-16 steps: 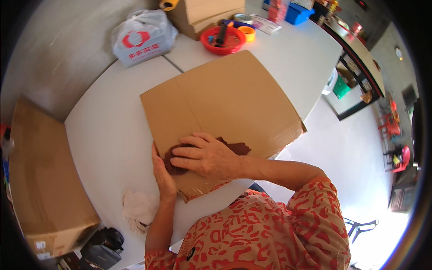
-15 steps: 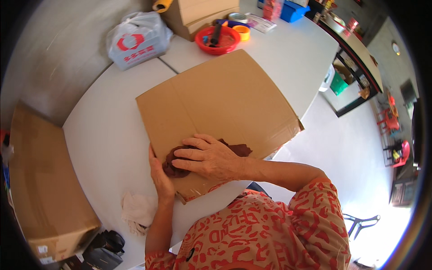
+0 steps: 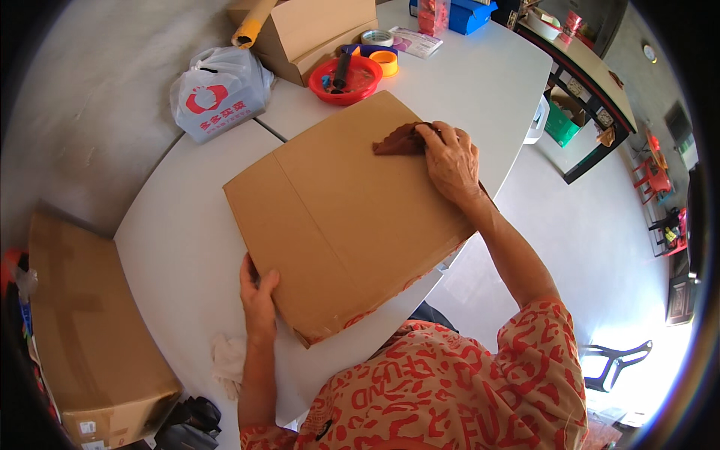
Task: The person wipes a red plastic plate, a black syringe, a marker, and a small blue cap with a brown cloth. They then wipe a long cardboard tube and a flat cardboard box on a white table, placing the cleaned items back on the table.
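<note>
A flattened brown cardboard box (image 3: 337, 210) lies across the white table (image 3: 172, 247). My right hand (image 3: 450, 161) presses a dark brown rag (image 3: 401, 140) against the box's far right part. My left hand (image 3: 257, 296) holds the box's near left edge, thumb on top.
A red bowl (image 3: 345, 79) with a dark tool, tape rolls (image 3: 379, 37) and a white plastic bag (image 3: 217, 97) sit at the table's far side beside an open carton (image 3: 315, 30). A large sealed carton (image 3: 82, 330) stands on the left. A white cloth (image 3: 225, 360) lies near my left wrist.
My right hand has slid the rag from the box's near edge to its far right part. My left hand has left the rag and now grips the near left edge.
</note>
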